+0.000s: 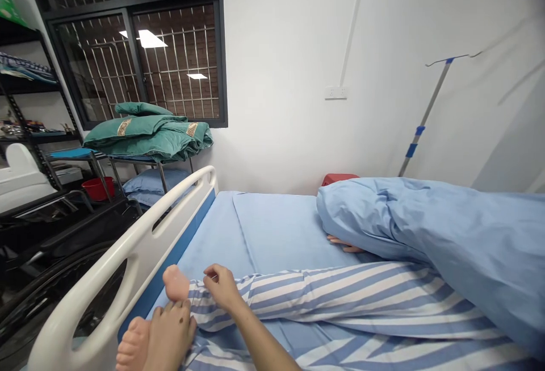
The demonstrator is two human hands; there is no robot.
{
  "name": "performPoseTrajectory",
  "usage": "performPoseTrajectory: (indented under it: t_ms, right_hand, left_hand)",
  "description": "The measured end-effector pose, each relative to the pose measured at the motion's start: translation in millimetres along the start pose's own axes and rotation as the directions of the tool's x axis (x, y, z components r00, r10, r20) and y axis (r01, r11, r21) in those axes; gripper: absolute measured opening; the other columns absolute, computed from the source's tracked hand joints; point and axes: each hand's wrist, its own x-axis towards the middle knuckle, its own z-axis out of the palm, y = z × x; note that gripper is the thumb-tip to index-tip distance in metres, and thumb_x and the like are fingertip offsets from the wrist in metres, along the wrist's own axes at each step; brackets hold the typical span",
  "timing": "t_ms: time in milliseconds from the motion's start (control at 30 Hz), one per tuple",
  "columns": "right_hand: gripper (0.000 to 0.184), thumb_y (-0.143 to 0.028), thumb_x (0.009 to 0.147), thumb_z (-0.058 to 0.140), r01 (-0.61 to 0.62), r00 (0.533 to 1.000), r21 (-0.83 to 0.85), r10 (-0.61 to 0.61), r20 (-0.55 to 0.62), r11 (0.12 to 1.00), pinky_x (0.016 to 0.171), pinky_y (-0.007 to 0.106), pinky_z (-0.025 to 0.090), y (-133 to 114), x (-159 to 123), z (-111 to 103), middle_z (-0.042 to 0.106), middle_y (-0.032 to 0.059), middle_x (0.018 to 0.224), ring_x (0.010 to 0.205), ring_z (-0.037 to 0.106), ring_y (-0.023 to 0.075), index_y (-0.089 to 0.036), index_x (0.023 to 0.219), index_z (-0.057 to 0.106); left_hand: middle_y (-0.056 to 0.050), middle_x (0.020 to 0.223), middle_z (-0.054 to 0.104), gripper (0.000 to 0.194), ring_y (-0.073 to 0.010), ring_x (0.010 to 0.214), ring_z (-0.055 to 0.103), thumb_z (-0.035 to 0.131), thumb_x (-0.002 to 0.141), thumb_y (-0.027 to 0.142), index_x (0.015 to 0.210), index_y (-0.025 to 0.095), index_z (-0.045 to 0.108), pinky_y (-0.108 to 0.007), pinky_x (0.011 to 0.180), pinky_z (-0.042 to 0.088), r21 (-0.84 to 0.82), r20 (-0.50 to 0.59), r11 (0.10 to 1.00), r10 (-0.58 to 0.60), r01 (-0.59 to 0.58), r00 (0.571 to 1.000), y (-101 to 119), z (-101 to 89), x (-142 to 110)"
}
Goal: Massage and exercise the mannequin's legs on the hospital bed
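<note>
"One hard edge close by?"

"Yes, the white footboard (147, 220), just beside the feet. Bare blue sheet (272, 229) lies flat between the far leg and the wall (276, 104), so that side has room."

"And around it?"

"A bunched blue quilt (409, 212) blocks the right, with another hand (347, 245) showing under its edge and a drip pole (430, 104) behind. Past the footboard, a wheelchair (80, 232) and folded green bedding (145, 135)."

"The hands?"

"Both by the striped trousers (298, 294), which stretch along the bed. The left hand (170, 331) lies between near foot (133, 340) and far foot (176, 284), at the hem; how tightly it closes, I cannot tell. The right hand (221, 287) curls loosely over the far trouser leg, thumb and forefinger slightly apart."
</note>
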Motion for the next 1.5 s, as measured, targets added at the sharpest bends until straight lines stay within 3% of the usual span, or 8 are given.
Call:
performPoseTrajectory:
  t_ms: [133,333,500,667,900,1133,1333,1500]
  right_hand:
    - [0.017,-0.022,0.077,0.047,0.083,0.994,0.108,-0.075,-0.077,0.991,0.061,0.021,0.042,0,-16,-27,0.064,0.0015,0.067,0.064,0.057,0.0125,-0.016,0.076,0.062]
    - [0.024,-0.03,0.085,0.043,0.105,0.971,0.071,-0.087,-0.221,0.992,0.057,0.021,0.038,14,-31,-46,0.056,-0.0012,0.061,0.058,0.051,0.0113,-0.017,0.069,0.055]
    - [0.025,-0.032,0.084,0.044,0.062,0.97,0.062,-0.046,-0.239,0.996,0.053,0.021,0.035,30,-32,-53,0.054,-0.0021,0.058,0.055,0.047,0.0109,-0.017,0.067,0.054]
    - [0.026,-0.033,0.084,0.043,0.05,0.964,0.072,-0.03,-0.265,0.996,0.055,0.021,0.036,35,-32,-55,0.054,-0.002,0.058,0.055,0.049,0.0112,-0.018,0.066,0.052]
    - [0.027,-0.033,0.083,0.043,0.023,0.953,0.035,-0.011,-0.304,0.999,0.053,0.021,0.033,39,-33,-51,0.051,-0.0032,0.054,0.053,0.046,0.0103,-0.018,0.062,0.05]
    - [0.03,-0.035,0.086,0.042,0.039,0.963,0.015,-0.033,-0.269,0.999,0.053,0.021,0.032,35,-36,-52,0.05,-0.0038,0.054,0.052,0.045,0.0098,-0.018,0.063,0.05]
    - [0.031,-0.036,0.086,0.04,0.035,0.966,-0.027,-0.041,-0.257,0.999,0.053,0.021,0.032,37,-36,-52,0.051,-0.0027,0.054,0.053,0.044,0.0103,-0.018,0.063,0.051]
    - [0.032,-0.038,0.087,0.039,0.027,0.971,-0.042,-0.036,-0.237,0.999,0.053,0.022,0.031,42,-36,-50,0.052,-0.0026,0.054,0.052,0.044,0.0105,-0.018,0.063,0.05]
  left_hand:
    - [0.001,0.057,0.054,0.023,-0.0145,0.059,0.05,0.043,0.076,0.035,0.06,0.021,0.05,-0.026,0.061,0.034,-0.198,0.092,0.975,0.122,-0.102,0.988,29,-0.2,16]
    - [0.003,0.057,0.049,0.031,-0.0113,0.058,0.046,0.039,0.081,0.043,0.062,0.019,0.046,-0.021,0.057,0.036,-0.615,0.096,0.787,0.014,0.048,0.995,73,41.5,53]
    - [-0.004,0.072,0.061,0.026,-0.0158,0.072,0.056,0.033,0.085,0.028,0.072,0.019,0.054,-0.025,0.067,0.037,-0.142,0.099,0.981,0.15,-0.135,0.984,62,82.0,59]
    - [-0.008,0.081,0.064,0.031,-0.0204,0.08,0.058,0.029,0.086,0.024,0.082,0.017,0.059,-0.03,0.071,0.037,0.18,0.159,0.946,0.243,-0.27,0.957,49,75.0,54]
    - [-0.007,0.082,0.065,0.028,-0.0186,0.08,0.058,0.032,0.085,0.023,0.081,0.017,0.058,-0.028,0.069,0.035,0.136,0.189,0.972,0.166,-0.193,0.968,50,60.7,63]
    - [0.001,0.059,0.054,0.04,-0.0108,0.06,0.049,0.024,0.088,0.036,0.064,0.018,0.05,-0.021,0.059,0.035,-0.286,0.083,0.958,0.035,-0.009,0.996,79,66.5,70]
    - [-0.005,0.083,0.064,0.025,-0.016,0.074,0.057,0.036,0.084,0.024,0.08,0.019,0.06,-0.024,0.065,0.035,0.055,0.245,0.986,0.138,-0.156,0.96,67,87.7,65]
    - [-0.01,0.092,0.065,0.03,-0.0202,0.084,0.059,0.034,0.085,0.027,0.088,0.018,0.062,-0.028,0.071,0.038,0.133,0.308,0.985,0.061,-0.106,0.949,64,79.5,69]
